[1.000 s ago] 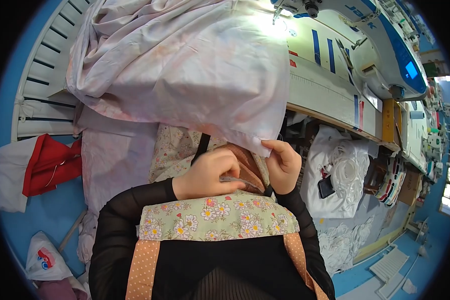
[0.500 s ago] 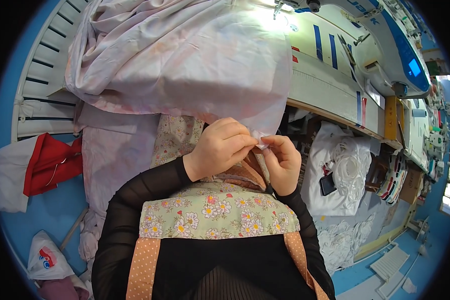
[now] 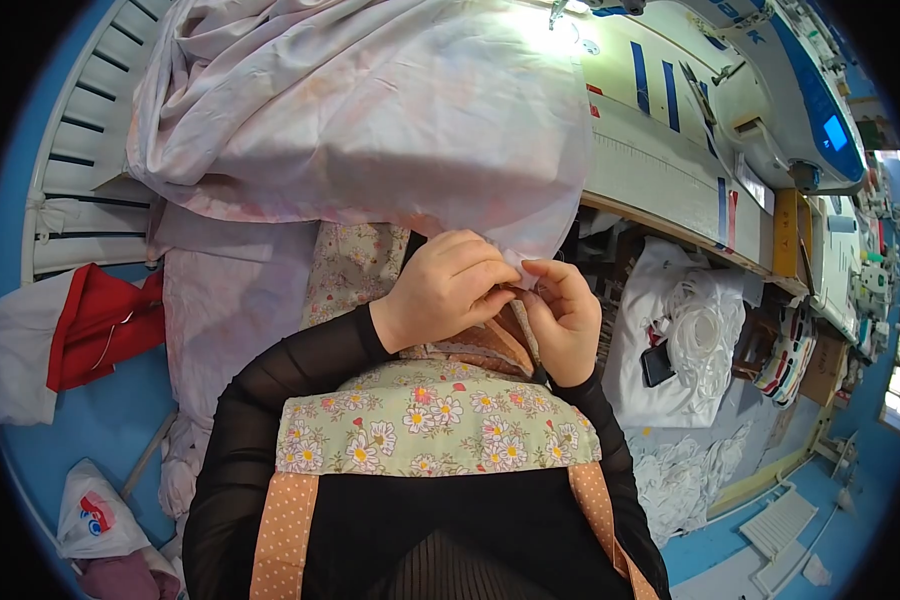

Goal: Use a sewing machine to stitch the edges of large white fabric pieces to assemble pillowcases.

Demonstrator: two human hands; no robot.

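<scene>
A large pale pink and lilac fabric [image 3: 400, 130] spreads over the sewing table and hangs off its front edge toward my lap. My left hand [image 3: 452, 283] pinches the fabric's lower corner between thumb and fingers. Close beside it, my right hand [image 3: 567, 315] grips the same corner with thumb and forefinger. The fingertips of both hands nearly meet there, and only a small folded bit of cloth shows between them. Below my hands lies the flowered apron [image 3: 430, 425] over my lap.
A white and blue sewing machine [image 3: 800, 110] stands at the upper right, its lamp lit. Small scissors [image 3: 698, 95] and a ruler strip [image 3: 660, 145] lie near it. Below the table, a white sack [image 3: 660, 390] carries coiled white tape [image 3: 700, 330] and a black phone [image 3: 657, 365]. Red cloth [image 3: 105, 325] hangs left.
Both hands stay at the fabric corner, with the fingers shifting slightly and the folded bit less visible between them. The view has moved a little.
</scene>
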